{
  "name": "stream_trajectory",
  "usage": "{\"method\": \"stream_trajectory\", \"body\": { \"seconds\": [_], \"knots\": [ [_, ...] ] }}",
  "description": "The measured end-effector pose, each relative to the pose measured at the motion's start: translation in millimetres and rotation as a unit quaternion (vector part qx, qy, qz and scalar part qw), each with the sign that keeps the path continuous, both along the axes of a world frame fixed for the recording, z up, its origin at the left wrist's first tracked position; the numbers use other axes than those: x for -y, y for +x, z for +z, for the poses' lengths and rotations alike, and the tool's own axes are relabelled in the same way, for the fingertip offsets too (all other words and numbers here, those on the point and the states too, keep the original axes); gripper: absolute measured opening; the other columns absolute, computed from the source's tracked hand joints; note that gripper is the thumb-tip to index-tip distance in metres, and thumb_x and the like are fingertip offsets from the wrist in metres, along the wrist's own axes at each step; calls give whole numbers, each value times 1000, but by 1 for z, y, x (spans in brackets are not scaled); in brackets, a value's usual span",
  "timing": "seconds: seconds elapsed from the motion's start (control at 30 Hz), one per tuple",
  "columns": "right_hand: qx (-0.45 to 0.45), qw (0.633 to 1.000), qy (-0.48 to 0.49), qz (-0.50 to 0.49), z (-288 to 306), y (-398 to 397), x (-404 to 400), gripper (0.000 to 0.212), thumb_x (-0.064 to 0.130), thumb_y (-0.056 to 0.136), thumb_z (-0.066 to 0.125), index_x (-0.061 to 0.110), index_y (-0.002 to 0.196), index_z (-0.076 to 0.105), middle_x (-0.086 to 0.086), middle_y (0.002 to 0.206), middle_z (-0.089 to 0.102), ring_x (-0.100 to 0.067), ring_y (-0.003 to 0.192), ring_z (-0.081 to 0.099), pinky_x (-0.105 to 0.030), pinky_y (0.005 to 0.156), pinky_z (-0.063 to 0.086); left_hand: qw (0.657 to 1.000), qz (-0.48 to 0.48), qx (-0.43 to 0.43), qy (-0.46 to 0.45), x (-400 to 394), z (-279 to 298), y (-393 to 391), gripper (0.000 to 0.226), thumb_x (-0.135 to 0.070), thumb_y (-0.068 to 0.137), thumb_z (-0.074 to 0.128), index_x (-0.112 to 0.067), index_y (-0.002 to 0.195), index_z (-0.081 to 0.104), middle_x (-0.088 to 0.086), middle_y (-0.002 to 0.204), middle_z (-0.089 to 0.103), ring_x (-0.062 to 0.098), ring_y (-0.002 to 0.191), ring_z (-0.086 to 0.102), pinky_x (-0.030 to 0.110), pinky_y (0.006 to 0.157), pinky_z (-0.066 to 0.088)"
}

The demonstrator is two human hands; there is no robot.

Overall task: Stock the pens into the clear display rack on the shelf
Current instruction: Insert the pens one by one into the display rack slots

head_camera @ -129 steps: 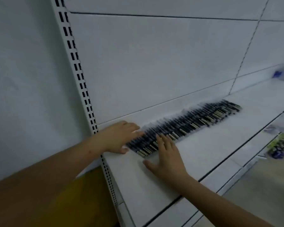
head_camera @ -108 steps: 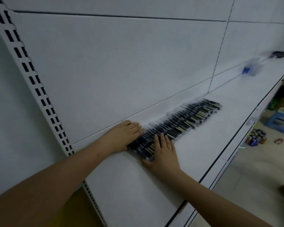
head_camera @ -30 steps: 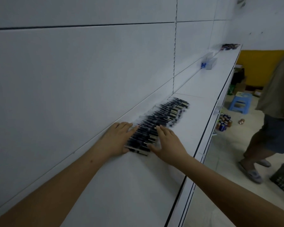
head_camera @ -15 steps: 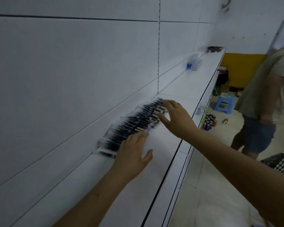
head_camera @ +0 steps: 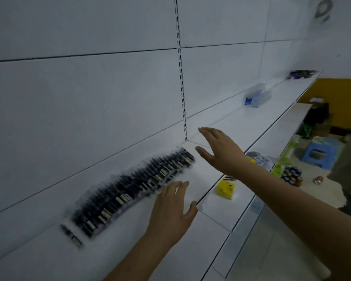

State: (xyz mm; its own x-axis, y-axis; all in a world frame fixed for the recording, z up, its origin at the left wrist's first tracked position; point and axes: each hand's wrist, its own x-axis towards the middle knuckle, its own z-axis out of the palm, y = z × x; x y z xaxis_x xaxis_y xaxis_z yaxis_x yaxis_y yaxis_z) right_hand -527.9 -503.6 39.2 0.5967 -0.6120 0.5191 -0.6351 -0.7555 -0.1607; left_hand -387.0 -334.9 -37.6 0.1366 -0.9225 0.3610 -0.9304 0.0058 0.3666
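Head view: my left hand (head_camera: 171, 211) hovers, fingers straight, tips just short of the pens (head_camera: 134, 189). One stray pen (head_camera: 71, 236) lies left. My right hand (head_camera: 219, 153) spreads wide past the row's far end. Beyond: one clear box (head_camera: 255, 97), one stool (head_camera: 320, 153).

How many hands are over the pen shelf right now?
2. The left hand hovers open at the front of the pen row; the right hand is open, raised just past the row's far end.
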Motion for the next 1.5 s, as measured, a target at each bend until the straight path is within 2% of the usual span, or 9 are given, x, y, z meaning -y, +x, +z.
{"method": "stream_trajectory", "body": {
  "seconds": [0.33, 0.53, 0.8, 1.0, 1.03, 1.13, 1.27, 1.37, 1.5],
  "knots": [
    [22, 996, 4, 90, -16, -4, 117, 63, 50, 100, 41, 14, 151, 34, -3, 152, 41, -18, 139, 37, -31, 111, 33, 988, 144, -52, 11, 102, -11, -33, 56, -45, 91, 48, -25, 142, 35, -7, 144, 38, 11, 133, 33, 28, 108, 32],
    [-40, 986, -24, 161, -24, 35, 183, 63, 51, 100, 41, 15, 152, 32, -2, 153, 40, -17, 139, 38, -32, 113, 34, 972, 213, -94, 3, 148, -6, -9, 67, -47, 90, 49, -23, 148, 25, -3, 145, 35, 16, 132, 35, 35, 109, 36],
    [-98, 937, -66, 330, -26, 105, 248, 63, 51, 101, 41, 16, 152, 32, -2, 154, 38, -18, 138, 40, -35, 112, 39, 941, 331, -40, 54, 188, 4, 6, 75, -59, 90, 40, -27, 150, 8, -1, 156, 16, 21, 144, 14, 40, 117, 20],
    [-157, 833, -103, 521, -59, 143, 286, 65, 47, 101, 46, 12, 153, 30, -6, 155, 37, -18, 138, 39, -32, 115, 33, 890, 436, -67, 117, 209, -20, -5, 98, -80, 79, 26, -28, 149, -19, 4, 159, -10, 28, 146, -4, 44, 118, 5],
    [-156, 813, -107, 550, -65, 147, 293, 65, 47, 101, 48, 12, 153, 31, -6, 155, 37, -18, 139, 38, -30, 115, 32, 882, 449, -64, 125, 216, -27, -8, 100, -82, 76, 22, -26, 150, -15, 8, 160, -4, 30, 146, -2, 46, 118, 4],
    [-142, 764, -97, 622, -78, 156, 315, 65, 45, 100, 52, 10, 152, 34, -6, 155, 37, -17, 140, 38, -29, 117, 30, 860, 483, -14, 166, 236, -37, -13, 99, -84, 78, 24, -17, 151, 21, 18, 153, 31, 34, 141, 12, 55, 109, 11],
    [-162, 700, -97, 689, -92, 162, 343, 67, 42, 99, 51, 11, 154, 27, -5, 160, 29, -16, 144, 33, -28, 119, 26, 836, 523, -21, 161, 252, -39, -19, 106, -90, 67, 10, -28, 149, -17, 4, 160, -17, 26, 141, -29, 53, 113, -17],
    [-171, 673, -108, 711, -99, 172, 355, 64, 37, 99, 47, 11, 154, 27, -5, 161, 27, -17, 144, 33, -32, 117, 32, 825, 552, -16, 119, 259, -41, -24, 108, -92, 63, 8, -31, 148, -17, 2, 161, -10, 22, 144, -23, 50, 115, -16],
    [-162, 642, -148, 734, -98, 192, 355, 70, 26, 94, 56, 10, 155, 26, -10, 159, 28, -21, 142, 36, -35, 115, 36, 779, 621, -11, 88, 269, -41, -41, 112, -93, 63, 24, -34, 148, -18, 3, 161, -11, 24, 145, -18, 52, 116, -10]
  ]
}}
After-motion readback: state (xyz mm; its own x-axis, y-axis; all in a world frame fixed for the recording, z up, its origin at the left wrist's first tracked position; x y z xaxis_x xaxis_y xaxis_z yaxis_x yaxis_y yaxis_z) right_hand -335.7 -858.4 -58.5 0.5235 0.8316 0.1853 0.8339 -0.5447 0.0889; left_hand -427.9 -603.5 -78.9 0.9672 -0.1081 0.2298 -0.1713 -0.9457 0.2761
